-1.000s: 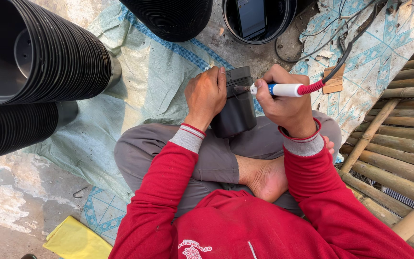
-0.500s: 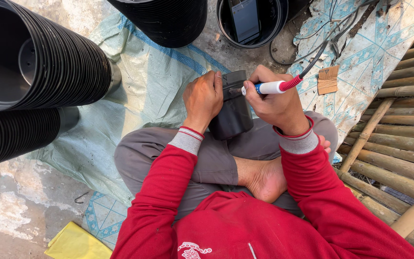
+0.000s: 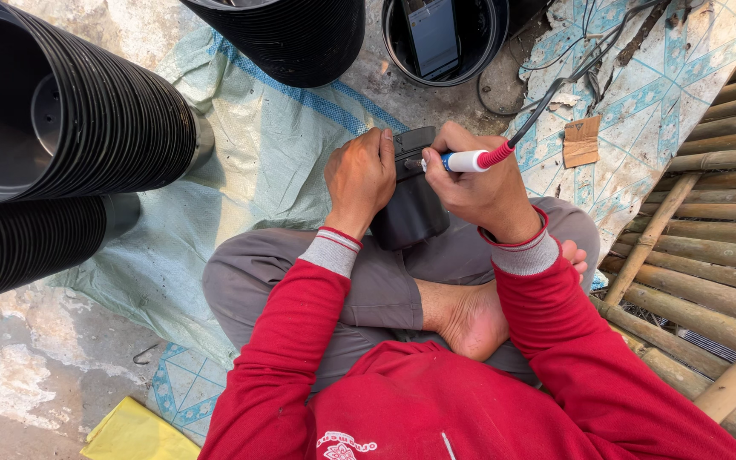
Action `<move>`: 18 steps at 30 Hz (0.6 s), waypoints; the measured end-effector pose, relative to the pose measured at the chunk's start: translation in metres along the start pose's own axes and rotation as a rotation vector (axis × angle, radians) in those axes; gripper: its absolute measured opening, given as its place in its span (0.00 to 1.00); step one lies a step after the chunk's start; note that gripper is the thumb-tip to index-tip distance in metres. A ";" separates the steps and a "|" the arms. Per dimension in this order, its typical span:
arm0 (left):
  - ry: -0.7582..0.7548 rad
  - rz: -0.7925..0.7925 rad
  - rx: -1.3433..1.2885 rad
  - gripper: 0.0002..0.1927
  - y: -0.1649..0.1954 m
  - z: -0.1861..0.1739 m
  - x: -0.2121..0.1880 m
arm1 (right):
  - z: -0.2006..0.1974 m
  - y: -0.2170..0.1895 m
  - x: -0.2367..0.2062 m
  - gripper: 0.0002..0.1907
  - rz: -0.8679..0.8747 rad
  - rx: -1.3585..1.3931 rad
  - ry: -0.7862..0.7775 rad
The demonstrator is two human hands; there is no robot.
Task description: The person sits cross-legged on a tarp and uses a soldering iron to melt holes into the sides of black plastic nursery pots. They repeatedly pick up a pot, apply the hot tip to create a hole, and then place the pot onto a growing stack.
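around: pot stacks (image 3: pixel 70 111) lying on their sides to the left, tarp (image 3: pixel 240 162) underneath, bamboo (image 3: pixel 709 255) on the right
pot (image 3: pixel 411 209): on the lap, base tipped away
left hand (image 3: pixel 359 179): gripping pot's side
right hand (image 3: pixel 483 183): clenched round tool (image 3: pixel 466 161), long axis sideways, tip left, touching pot, cord (image 3: pixel 555 94) trailing up-right

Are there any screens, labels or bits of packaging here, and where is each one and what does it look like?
Phone screen: standing inside a black pot at the top, a lit grey rectangle.
Cardboard scrap: on the patterned mat right of the hands, small, brown, torn.
Yellow bag or sheet: on the ground at bottom left, flat, plain yellow.
Chest print: small white mark on the red top.
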State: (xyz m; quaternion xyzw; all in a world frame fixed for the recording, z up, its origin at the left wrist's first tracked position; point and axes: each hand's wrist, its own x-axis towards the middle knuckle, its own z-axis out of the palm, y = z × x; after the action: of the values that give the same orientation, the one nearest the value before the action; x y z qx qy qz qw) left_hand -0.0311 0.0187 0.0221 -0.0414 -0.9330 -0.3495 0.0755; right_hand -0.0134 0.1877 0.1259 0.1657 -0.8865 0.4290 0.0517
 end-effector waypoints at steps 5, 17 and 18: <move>0.029 0.029 0.002 0.21 0.002 -0.003 0.000 | 0.001 0.001 -0.004 0.11 -0.040 -0.036 0.021; 0.006 -0.079 -0.605 0.19 -0.031 -0.001 0.000 | -0.021 0.067 -0.016 0.08 0.097 0.511 0.607; -0.022 -0.098 -0.844 0.19 -0.034 0.000 0.000 | -0.017 0.071 -0.010 0.10 0.120 0.579 0.613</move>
State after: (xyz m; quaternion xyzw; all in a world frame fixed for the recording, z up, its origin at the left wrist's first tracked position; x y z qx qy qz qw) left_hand -0.0353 -0.0069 0.0007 -0.0278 -0.7097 -0.7035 0.0252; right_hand -0.0285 0.2446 0.0816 -0.0136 -0.6810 0.6920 0.2392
